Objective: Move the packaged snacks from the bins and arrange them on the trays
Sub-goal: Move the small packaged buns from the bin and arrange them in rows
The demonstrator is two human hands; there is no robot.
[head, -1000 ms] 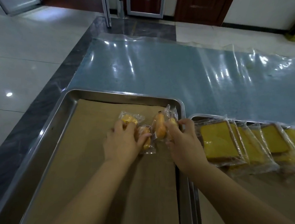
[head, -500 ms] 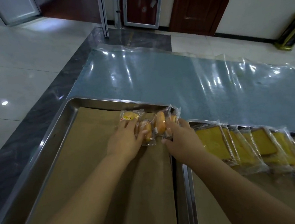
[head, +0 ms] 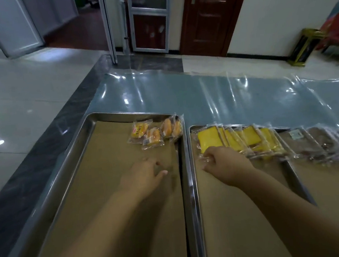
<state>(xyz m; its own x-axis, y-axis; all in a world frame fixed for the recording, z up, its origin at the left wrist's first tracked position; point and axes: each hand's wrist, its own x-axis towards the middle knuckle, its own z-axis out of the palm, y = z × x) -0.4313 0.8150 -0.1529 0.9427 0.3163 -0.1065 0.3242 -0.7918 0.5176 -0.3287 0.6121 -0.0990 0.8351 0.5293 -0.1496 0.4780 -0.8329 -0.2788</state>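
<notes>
Three small packets of round golden cakes (head: 152, 139) lie at the far right corner of the left metal tray (head: 70, 157), which is lined with brown paper. My left hand (head: 146, 175) hovers over that paper just short of them, fingers relaxed, holding nothing. On the middle tray (head: 190, 167) a row of overlapping yellow cake-slice packets (head: 208, 139) runs along the far edge. My right hand (head: 225, 164) has its fingers curled at the near wrapper edge of the leftmost yellow packet and appears to pinch it.
A row of brown packets (head: 319, 144) continues to the right, over a third tray (head: 298, 184). The trays sit on a blue table (head: 202, 96) covered in clear film. No bins are in view. A tiled floor lies beyond the dark table border on the left.
Both hands let go of the small cake packets and drew back. My right hand moved right to the yellow packet row. The view tilted up.
</notes>
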